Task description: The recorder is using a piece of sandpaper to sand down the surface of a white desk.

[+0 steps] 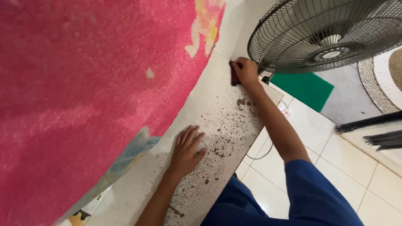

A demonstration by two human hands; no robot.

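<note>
Right grip: my right hand (pixel 246 70) is closed around a small dark red block (pixel 234 75), thumb side up, pressing it against the pale surface at the far end of the table (pixel 217 104).
Dark red block: held at the table's far edge, just beside the fan's cage; only its near side shows, and I cannot tell what kind of thing it is.
Left grip: my left hand (pixel 187 151) lies flat and spread on the table, palm down, holding nothing, fingers pointing away from me.
Table top: whitish, flecked with dark brown flakes (pixel 222 148), thick around my left hand and in a patch just below my right wrist.
In the way, right: a black wire-caged fan (pixel 331 35) hangs close over my right hand, its rim nearly touching my knuckles.
In the way, left: a big pink fuzzy cloth (pixel 83 96) with yellow and pale blue patches covers the left side of the table and rises beside both arms.
Sleeve: my blue sleeve (pixel 318 192) fills the lower right.
Floor: pale tiles (pixel 356 167), a green mat (pixel 303 86) under the fan, a grey mat (pixel 349 94) past it, a round woven rug (pixel 383 79) at the far right.
Cable: a thin dark cable (pixel 264 154) loops on the tiles below the table edge.
Labels: a small picture with orange and black (pixel 79 217) peeks out at the bottom left, too cut off to tell.
</note>
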